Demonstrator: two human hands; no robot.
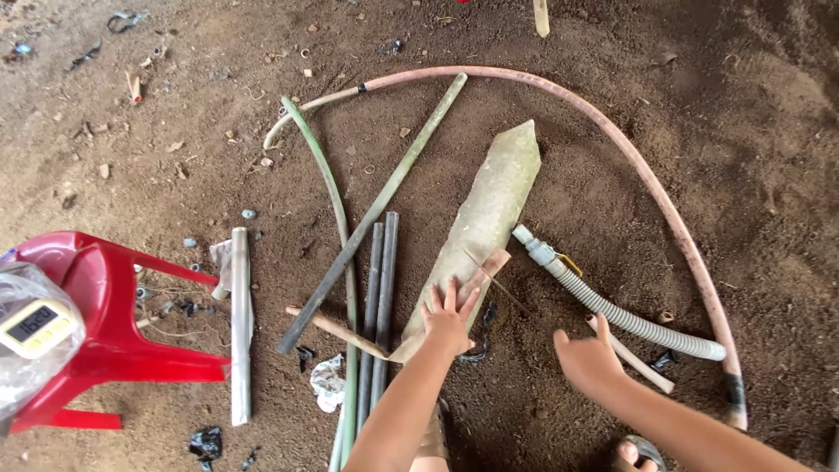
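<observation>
Head view, the only one you've got: your left hand (pixel 448 316) lies flat with fingers spread on the lower end of the pale, pointed slab (pixel 486 229), pressing rather than gripping, so nothing is actually held. That slab lies on the dirt floor (pixel 612 175) near the middle of the frame, its tip pointing toward 1 o'clock. Your right hand (pixel 587 360) hovers open and empty at about 4 o'clock from the slab, just short of the grey corrugated hose (pixel 629 320) and a thin pale stick (pixel 642 363). Heads up, I'd guess the risks are these: the slab's near end rests over a thin wooden stick (pixel 336 329), so leaning on it could rock or skid it sideways into the two dark pipes (pixel 377 306) at 9 o'clock. The long pink hose (pixel 647 179) arcs around everything, and your sandalled foot (pixel 636 453) at 6 o'clock is close to the clutter, so snagging or tripping looks likely if you shift.
</observation>
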